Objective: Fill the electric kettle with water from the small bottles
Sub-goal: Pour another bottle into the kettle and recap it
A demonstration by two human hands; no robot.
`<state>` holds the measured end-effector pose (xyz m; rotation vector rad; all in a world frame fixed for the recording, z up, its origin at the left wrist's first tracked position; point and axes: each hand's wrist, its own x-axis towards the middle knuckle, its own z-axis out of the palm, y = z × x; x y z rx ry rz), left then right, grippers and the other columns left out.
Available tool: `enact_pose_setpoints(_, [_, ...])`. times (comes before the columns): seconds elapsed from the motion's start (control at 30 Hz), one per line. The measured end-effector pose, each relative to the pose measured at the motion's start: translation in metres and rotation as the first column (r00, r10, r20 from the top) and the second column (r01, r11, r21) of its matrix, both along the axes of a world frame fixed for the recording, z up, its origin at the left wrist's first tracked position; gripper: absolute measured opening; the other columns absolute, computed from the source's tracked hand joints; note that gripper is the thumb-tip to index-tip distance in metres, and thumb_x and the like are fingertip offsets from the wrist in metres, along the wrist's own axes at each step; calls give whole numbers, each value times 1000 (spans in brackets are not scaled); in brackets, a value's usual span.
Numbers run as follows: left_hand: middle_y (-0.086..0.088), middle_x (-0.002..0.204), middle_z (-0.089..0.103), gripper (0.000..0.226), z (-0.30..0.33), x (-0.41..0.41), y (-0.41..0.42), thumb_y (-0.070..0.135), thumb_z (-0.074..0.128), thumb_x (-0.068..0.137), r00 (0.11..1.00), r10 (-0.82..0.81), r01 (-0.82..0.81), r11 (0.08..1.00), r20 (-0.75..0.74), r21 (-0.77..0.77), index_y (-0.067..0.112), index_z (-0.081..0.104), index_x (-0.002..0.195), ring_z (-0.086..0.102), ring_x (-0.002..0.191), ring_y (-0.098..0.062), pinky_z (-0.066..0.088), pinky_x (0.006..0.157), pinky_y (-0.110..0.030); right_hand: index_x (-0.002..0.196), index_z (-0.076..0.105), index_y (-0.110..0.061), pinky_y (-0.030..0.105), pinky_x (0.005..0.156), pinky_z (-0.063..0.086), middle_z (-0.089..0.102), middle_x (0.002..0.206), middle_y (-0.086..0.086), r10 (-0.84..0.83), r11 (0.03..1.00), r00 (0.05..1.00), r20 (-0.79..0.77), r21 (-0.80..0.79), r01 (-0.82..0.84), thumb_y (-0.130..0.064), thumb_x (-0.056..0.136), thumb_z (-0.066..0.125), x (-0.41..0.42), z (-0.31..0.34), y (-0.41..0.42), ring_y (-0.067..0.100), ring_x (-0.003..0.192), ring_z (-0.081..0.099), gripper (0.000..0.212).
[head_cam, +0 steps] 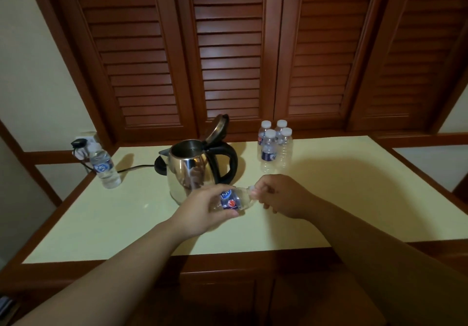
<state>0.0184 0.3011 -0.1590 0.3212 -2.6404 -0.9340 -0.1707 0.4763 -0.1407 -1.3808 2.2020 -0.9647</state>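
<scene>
Head view. The left hand [202,211] wraps the body of a small water bottle [234,200], held tilted almost on its side above the pale surface [329,199]; this grip is closed around the labelled middle of the bottle. The right hand [281,195] meets the bottle's neck end, its fingertips [260,194] pinched on the white cap [252,188]. Whether the cap is loosened cannot be told.

Just beyond the left-hand grip stands the stainless electric kettle [188,171], upright, its lid [217,128] hinged open and its black handle [229,162] turned toward the right-hand side. A black cord [136,167] runs from the kettle's base away to the left of both grips, toward a plug [79,143] at the wall.

Beyond the right-hand grip, near the shutters [228,47], four capped bottles [274,145] stand clustered, touching one another. Well to the left of the left-hand grip, a single bottle [105,168] stands upright beside the surface's edge.
</scene>
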Motion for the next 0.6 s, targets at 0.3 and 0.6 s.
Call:
enact_pose_setpoints(0.3, [16, 111, 70, 43, 1, -63, 39, 52, 77, 86, 994, 106, -103, 980, -8, 169, 39, 56, 122, 64, 107, -2, 52, 91, -28, 107, 66, -26, 23, 69, 40, 65, 93, -7, -180, 983, 984, -12, 26, 180, -58, 89, 72, -68, -26, 51, 7, 85, 60, 38])
enact_pose_setpoints(0.6, [-1, 107, 71, 44, -11, -146, 50, 23, 85, 82, 956, 294, -254, 852, -17, 458, 14, 53, 111, 69, 89, -14, 55, 84, -29, 100, 70, -24, 18, 65, 42, 66, 91, -6, -327, 945, 944, 52, 53, 324, -36, 86, 80, -100, -55, 75, 5, 82, 61, 21])
